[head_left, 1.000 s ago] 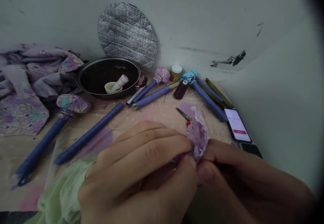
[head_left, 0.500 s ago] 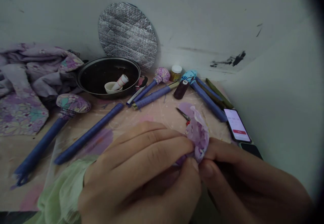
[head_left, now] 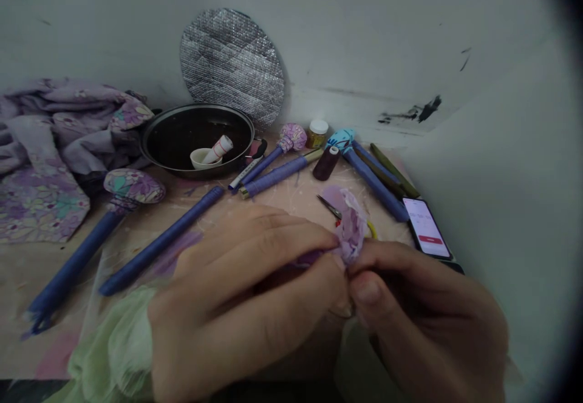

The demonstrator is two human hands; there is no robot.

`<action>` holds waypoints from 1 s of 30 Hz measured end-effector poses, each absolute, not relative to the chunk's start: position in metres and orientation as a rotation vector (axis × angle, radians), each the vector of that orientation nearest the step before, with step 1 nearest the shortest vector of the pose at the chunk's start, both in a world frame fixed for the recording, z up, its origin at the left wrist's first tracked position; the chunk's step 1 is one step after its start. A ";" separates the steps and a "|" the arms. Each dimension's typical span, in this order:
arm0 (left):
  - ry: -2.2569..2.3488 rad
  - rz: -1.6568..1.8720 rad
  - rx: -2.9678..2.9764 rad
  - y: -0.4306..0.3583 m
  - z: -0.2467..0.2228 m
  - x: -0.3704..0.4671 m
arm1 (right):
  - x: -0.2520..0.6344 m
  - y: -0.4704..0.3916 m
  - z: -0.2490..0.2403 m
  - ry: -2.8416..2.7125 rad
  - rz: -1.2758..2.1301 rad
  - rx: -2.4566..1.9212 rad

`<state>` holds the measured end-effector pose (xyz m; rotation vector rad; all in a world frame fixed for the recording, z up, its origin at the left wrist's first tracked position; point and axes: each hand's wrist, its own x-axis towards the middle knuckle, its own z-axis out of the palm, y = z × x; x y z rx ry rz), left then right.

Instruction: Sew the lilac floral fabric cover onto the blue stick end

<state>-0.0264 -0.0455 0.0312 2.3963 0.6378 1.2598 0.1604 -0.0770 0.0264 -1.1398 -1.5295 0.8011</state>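
Note:
A gathered piece of purple floral fabric point(head_left: 353, 224) stands up between my two hands at the lower middle. My left hand point(head_left: 255, 294), with a light green sleeve at its wrist, is closed, thumb and fingers pinching the fabric's lower part. From the other side, the thumb and bent forefinger of my right hand point(head_left: 423, 312) grip the same fabric near its base. What lies inside my palms is hidden. Just behind the fabric are scissors point(head_left: 330, 207), partly covered, with a bit of yellow handle showing.
Fabric-headed mallets with blue-wrapped handles, such as one at left point(head_left: 107, 236), and a blue-wrapped stick point(head_left: 159, 242) lie about. Farther back are a dark pan point(head_left: 152, 159), thread spool point(head_left: 327, 165), jar point(head_left: 316, 134) and silver disc point(head_left: 234, 63). A phone point(head_left: 428, 227) lies right.
Both hands have shifted slightly left together with the fabric. More of the scissors' yellow handle now shows at the fabric's right side. My right hand is turned a little more inward.

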 end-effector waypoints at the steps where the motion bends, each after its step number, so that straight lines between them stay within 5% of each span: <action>1: 0.639 1.273 2.446 -0.043 0.032 -0.027 | 0.161 -0.077 0.027 -1.548 0.818 -1.152; 30: 0.657 1.466 2.338 -0.029 0.009 -0.019 | 0.146 -0.079 0.025 -1.432 0.765 -1.188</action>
